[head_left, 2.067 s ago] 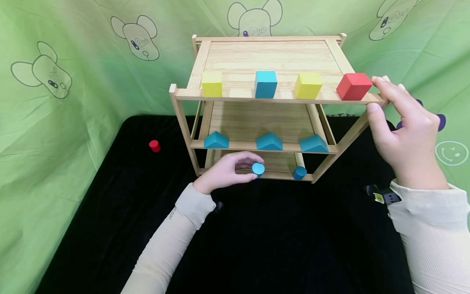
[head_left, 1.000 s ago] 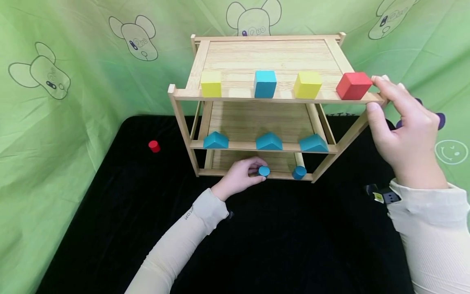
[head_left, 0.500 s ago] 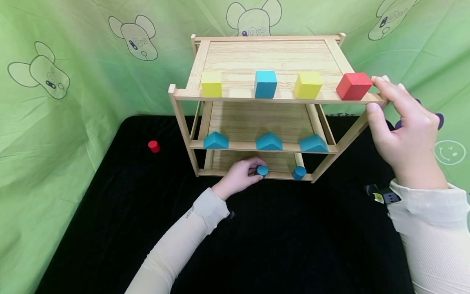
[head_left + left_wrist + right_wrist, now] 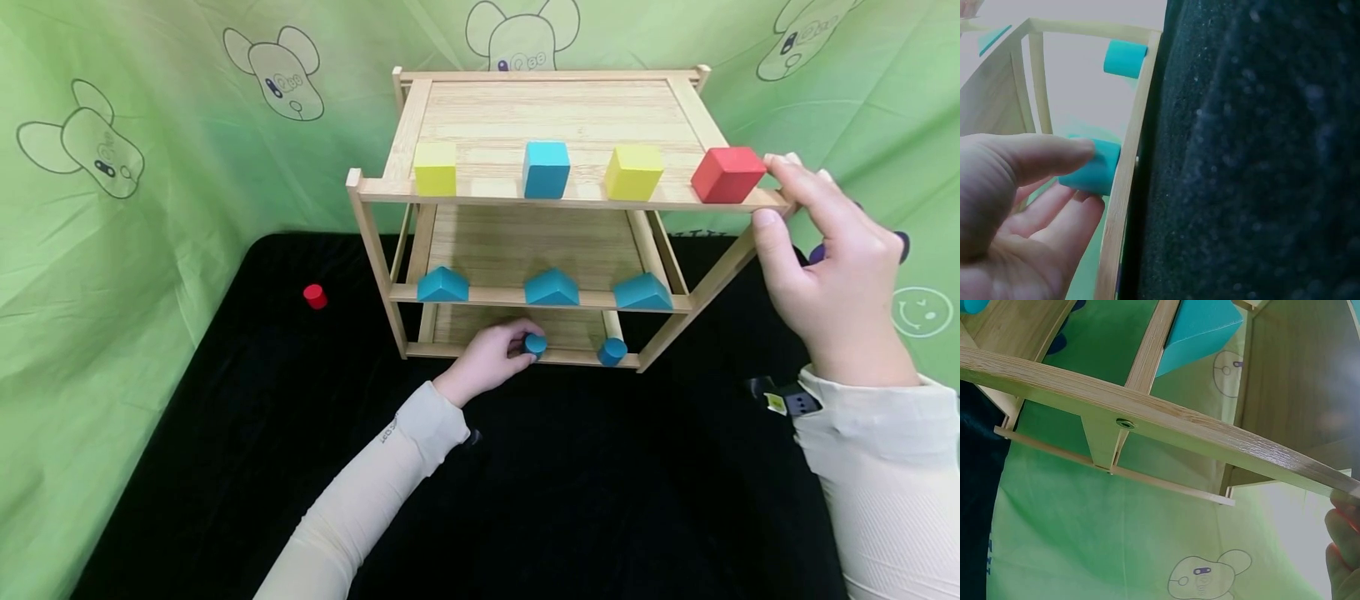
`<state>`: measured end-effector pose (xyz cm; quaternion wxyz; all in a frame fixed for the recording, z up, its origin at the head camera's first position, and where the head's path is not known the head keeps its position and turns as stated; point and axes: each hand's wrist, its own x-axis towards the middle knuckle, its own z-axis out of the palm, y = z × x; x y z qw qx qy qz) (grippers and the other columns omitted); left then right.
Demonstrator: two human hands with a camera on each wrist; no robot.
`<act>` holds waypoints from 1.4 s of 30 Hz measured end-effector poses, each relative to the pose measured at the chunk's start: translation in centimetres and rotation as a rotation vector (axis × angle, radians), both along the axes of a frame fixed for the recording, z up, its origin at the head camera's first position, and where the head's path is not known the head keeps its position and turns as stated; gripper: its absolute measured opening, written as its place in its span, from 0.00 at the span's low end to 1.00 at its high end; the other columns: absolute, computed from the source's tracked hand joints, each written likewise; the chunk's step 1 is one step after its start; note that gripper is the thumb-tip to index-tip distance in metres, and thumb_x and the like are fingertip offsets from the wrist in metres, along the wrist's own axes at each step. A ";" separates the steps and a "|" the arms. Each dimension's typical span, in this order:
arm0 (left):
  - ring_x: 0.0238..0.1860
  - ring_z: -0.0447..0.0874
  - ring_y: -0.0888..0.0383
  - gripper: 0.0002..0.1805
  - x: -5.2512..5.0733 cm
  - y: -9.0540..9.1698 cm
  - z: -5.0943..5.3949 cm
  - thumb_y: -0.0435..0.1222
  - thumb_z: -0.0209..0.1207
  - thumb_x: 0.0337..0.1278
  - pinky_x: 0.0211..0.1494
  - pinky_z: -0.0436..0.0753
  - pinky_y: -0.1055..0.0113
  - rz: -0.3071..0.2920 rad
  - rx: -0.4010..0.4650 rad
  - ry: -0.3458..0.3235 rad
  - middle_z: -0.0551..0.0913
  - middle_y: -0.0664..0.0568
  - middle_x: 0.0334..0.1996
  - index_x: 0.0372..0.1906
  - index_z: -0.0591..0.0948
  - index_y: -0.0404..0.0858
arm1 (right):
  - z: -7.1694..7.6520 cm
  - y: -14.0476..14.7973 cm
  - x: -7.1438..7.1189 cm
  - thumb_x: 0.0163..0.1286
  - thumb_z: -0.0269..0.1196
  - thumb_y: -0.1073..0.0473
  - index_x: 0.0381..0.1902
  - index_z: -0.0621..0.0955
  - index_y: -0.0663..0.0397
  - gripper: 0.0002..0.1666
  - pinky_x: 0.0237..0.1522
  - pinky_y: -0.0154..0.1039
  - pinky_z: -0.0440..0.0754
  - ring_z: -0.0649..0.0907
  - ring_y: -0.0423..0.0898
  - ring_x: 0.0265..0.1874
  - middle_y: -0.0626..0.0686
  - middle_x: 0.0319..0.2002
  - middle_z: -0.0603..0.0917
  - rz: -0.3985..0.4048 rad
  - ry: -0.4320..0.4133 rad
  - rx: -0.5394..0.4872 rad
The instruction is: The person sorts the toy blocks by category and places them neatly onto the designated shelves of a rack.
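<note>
My left hand [image 4: 491, 358] pinches a blue cylinder block [image 4: 535, 347] between thumb and fingers at the front rail of the wooden rack's lowest shelf. In the left wrist view the cylinder [image 4: 1094, 167] stands against that rail [image 4: 1124, 187]. A second blue cylinder [image 4: 612, 352] sits on the same rail to the right. My right hand [image 4: 840, 267] grips the top front right corner of the rack [image 4: 555, 108], its fingertips beside a red cube [image 4: 728, 175]. In the right wrist view only some fingers [image 4: 1344, 544] show at the edge.
Along the top front rail are a yellow block [image 4: 435, 169], a blue block [image 4: 546, 170] and another yellow block [image 4: 633, 172]. Three blue triangular blocks [image 4: 552, 287] line the middle rail. A red cylinder [image 4: 315, 296] lies on the black cloth [image 4: 225, 467] at left. A green curtain [image 4: 150, 250] hangs behind.
My left hand has moved slightly right and down with the blue cylinder, onto the lowest rail, then shifted a touch left. The right hand keeps its grip on the rack corner.
</note>
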<state>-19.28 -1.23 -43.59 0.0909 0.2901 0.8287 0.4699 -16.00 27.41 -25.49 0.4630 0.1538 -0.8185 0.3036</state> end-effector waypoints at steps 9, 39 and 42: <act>0.58 0.83 0.50 0.15 0.1 -0.1 0.2 0.33 0.59 0.71 0.62 0.79 0.69 0.001 0.001 0.036 0.84 0.46 0.54 0.58 0.80 0.34 | 0.0 0.0 0.0 0.68 0.60 0.50 0.57 0.86 0.53 0.23 0.70 0.40 0.70 0.80 0.33 0.59 0.56 0.53 0.86 0.002 -0.004 0.002; 0.53 0.82 0.53 0.13 1.1 -0.9 2.2 0.34 0.57 0.73 0.57 0.83 0.59 -0.106 -0.017 0.239 0.84 0.47 0.52 0.56 0.81 0.34 | 0.0 0.3 0.0 0.68 0.60 0.50 0.58 0.85 0.52 0.24 0.70 0.40 0.70 0.80 0.32 0.60 0.57 0.54 0.86 0.008 -0.011 0.022; 0.53 0.81 0.55 0.12 1.0 -1.0 2.2 0.34 0.57 0.73 0.57 0.83 0.60 -0.165 0.008 0.272 0.84 0.47 0.52 0.55 0.82 0.35 | 0.0 0.3 0.0 0.68 0.60 0.50 0.58 0.86 0.52 0.24 0.70 0.40 0.70 0.80 0.33 0.60 0.57 0.54 0.86 0.006 -0.006 0.017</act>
